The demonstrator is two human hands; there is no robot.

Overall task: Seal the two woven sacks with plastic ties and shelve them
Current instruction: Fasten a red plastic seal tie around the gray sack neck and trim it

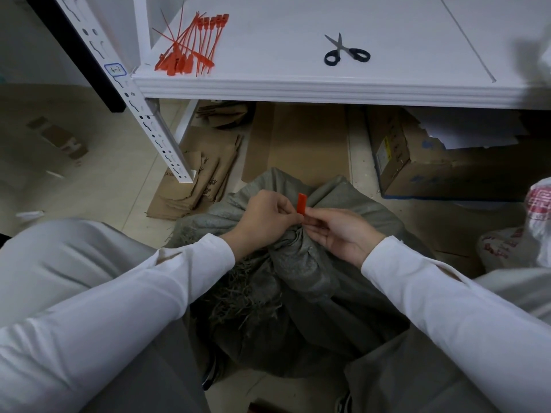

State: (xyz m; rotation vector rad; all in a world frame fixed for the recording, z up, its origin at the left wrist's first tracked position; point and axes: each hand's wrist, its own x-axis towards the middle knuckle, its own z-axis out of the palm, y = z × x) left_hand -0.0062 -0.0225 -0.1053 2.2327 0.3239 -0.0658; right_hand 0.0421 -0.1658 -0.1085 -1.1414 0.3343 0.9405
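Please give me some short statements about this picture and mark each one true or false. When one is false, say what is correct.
1. The left hand and the right hand both pinch a red tie at the gathered neck of the grey sack. True.
2. The scissors lie on the floor. False: they lie on the white shelf.
3. The spare ties lie on the shelf, left of the scissors. True.
4. The cardboard box stands on top of the shelf. False: it sits below the shelf.

White shelf [298,87] — red plastic ties [190,46], black scissors [346,50]. Floor [89,174] — grey sack [298,263], flattened cardboard [298,138].
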